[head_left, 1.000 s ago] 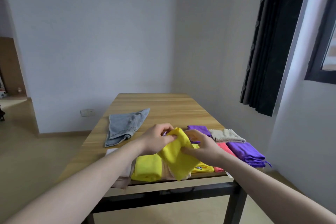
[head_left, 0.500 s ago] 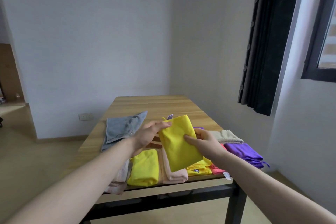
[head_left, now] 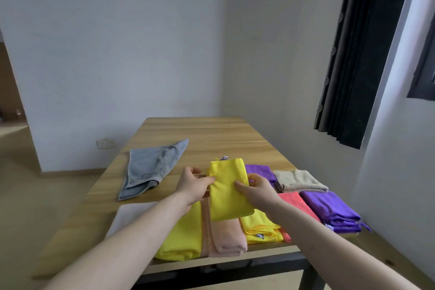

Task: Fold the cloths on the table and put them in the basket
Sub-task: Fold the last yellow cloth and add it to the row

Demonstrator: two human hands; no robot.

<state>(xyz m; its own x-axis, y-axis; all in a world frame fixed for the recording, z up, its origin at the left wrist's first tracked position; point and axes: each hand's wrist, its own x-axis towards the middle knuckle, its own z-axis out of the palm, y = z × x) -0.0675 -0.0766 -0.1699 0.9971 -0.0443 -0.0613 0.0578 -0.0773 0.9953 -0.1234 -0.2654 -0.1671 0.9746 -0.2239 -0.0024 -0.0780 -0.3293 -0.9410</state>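
Both forearms are bare to the frame edge, with no sleeves, rings or watch showing.

Smooth matt yellow cloth (head_left: 229, 192), fluffy beige towel (head_left: 299, 180), wood-grain table (head_left: 211, 134) top.

No text can be read anywhere. A small dark tag (head_left: 224, 158) sticks up from the top edge of the folded yellow cloth (head_left: 229, 192) held above the worktop (head_left: 207, 139), and its print is too blurred to make out. A similar dark label (head_left: 259, 236) lies on the near edge of another yellow cloth (head_left: 259, 226) on the worktop, with light marks that stay illegible. The grey towel (head_left: 153, 167) carries a woven dark pattern near its striped border, not letters.
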